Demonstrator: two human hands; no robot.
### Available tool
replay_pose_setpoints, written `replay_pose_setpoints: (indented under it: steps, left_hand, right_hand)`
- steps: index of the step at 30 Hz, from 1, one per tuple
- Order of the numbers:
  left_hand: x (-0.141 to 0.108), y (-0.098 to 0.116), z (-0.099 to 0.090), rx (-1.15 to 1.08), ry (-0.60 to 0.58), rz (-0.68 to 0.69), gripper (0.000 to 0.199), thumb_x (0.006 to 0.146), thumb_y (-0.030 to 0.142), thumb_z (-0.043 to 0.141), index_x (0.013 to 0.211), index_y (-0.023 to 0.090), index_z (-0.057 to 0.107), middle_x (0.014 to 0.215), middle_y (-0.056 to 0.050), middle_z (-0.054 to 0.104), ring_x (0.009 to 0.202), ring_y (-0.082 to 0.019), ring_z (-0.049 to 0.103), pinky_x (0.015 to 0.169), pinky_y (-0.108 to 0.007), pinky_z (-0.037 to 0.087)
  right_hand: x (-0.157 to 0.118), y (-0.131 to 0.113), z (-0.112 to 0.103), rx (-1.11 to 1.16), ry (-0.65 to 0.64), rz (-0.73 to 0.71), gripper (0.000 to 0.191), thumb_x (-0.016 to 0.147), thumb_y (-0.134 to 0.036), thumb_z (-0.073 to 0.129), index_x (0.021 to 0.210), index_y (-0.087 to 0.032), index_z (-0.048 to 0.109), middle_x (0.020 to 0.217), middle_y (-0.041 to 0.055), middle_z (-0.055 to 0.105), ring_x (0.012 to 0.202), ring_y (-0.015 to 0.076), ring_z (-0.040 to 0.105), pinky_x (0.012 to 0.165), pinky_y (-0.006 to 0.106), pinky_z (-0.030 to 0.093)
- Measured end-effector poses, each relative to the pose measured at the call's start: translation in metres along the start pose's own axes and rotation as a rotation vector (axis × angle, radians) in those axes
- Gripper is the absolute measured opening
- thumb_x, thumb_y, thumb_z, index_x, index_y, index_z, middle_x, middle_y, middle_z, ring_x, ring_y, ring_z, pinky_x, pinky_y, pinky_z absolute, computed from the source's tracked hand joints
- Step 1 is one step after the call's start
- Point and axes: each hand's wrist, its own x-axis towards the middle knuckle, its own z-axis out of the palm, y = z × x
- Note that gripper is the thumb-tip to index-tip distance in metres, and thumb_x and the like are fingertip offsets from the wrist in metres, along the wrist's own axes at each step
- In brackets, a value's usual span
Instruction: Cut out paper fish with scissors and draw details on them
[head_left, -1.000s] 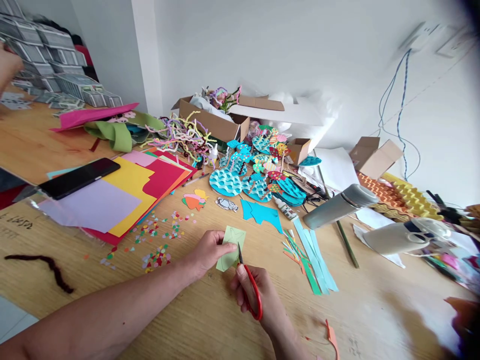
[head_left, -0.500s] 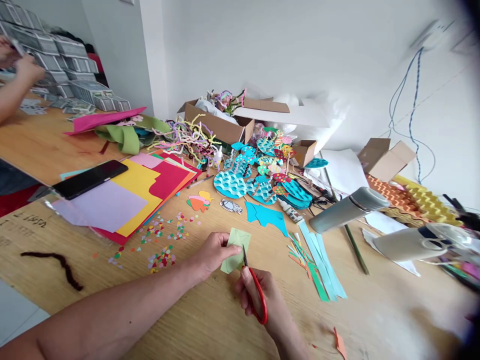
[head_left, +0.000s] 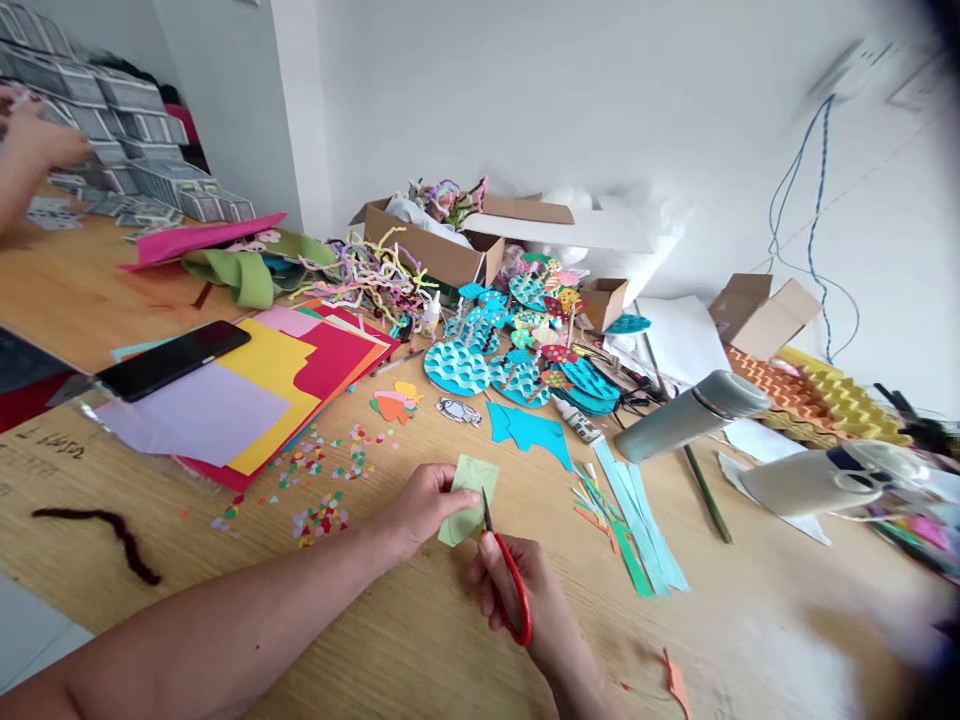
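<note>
Between the thumb and fingers of my left hand (head_left: pixel 429 510) is a small piece of light green paper (head_left: pixel 471 478) with a drawn outline on it. My right hand (head_left: pixel 529 590) grips red-handled scissors (head_left: pixel 517 585), their dark blades at the paper's right edge, close to my left thumb. Whether the blades are apart is too fine to tell. Beyond the paper lie blue paper scraps (head_left: pixel 529 432) and a small printed cut-out (head_left: pixel 459 411). Orange, yellow and pink paper cut-outs (head_left: pixel 394 402) lie to their left.
Coloured sheets (head_left: pixel 202 410) carry a black phone (head_left: pixel 176 358) at left, with confetti (head_left: pixel 322 515) nearby. Paper strips (head_left: pixel 641 520), a grey bottle (head_left: pixel 686 420) and a pale bottle (head_left: pixel 802 482) lie right. Blue wavy crafts (head_left: pixel 456 368) crowd the back. Another person's hand (head_left: pixel 45 140) shows far left.
The whole view has shifted slightly, so things sit a little further left. My hands, the paper and the scissors hold nearly the same pose. The other person's hands at far left have moved.
</note>
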Motion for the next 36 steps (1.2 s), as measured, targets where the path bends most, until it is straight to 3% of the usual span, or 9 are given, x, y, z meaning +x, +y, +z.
replay_pose_setpoints:
  steps: [14,36]
  left_hand:
    - [0.0002,0.0012,-0.0011,0.039,-0.012,0.029,0.025,0.062,0.037,0.063,0.062,0.013,0.057,0.056,0.002,0.047,0.054,-0.010,0.038,0.052,-0.024,0.027]
    - [0.0011,-0.0022,-0.0011,0.010,-0.016,0.033,0.024,0.066,0.036,0.061,0.064,0.013,0.057,0.058,0.002,0.048,0.054,-0.009,0.038,0.052,-0.023,0.028]
  right_hand:
    - [-0.0003,-0.0001,0.0008,0.036,0.009,0.017,0.063,0.072,-0.076,0.051,0.062,-0.014,0.057,0.041,-0.0024,0.049,0.031,0.0069,0.041,0.034,0.018,0.025]
    - [0.0010,0.0024,-0.0004,0.018,-0.001,0.012,0.069,0.070,-0.082,0.044,0.061,-0.014,0.055,0.040,-0.0028,0.048,0.031,0.0061,0.040,0.033,0.017,0.025]
